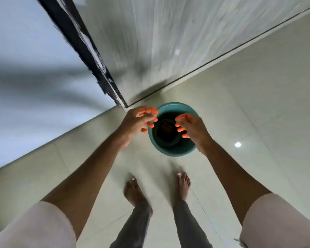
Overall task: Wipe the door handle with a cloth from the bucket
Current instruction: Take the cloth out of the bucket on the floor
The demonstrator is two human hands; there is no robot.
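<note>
A teal bucket (175, 149) stands on the tiled floor at the foot of the door. A dark reddish-brown cloth (166, 128) lies at its bottom. My left hand (139, 121) hovers over the bucket's left rim, fingers spread and curled, holding nothing. My right hand (191, 127) hangs over the right rim in the same way, also with nothing in it. Both hands are above the cloth, apart from it. The pale wood-grain door (159, 42) rises behind the bucket; its handle is out of view.
A black door frame edge (84, 51) runs diagonally beside the door, with a pale wall (29, 77) to its left. My bare feet (134, 190) stand on the glossy floor tiles (249, 104) just behind the bucket.
</note>
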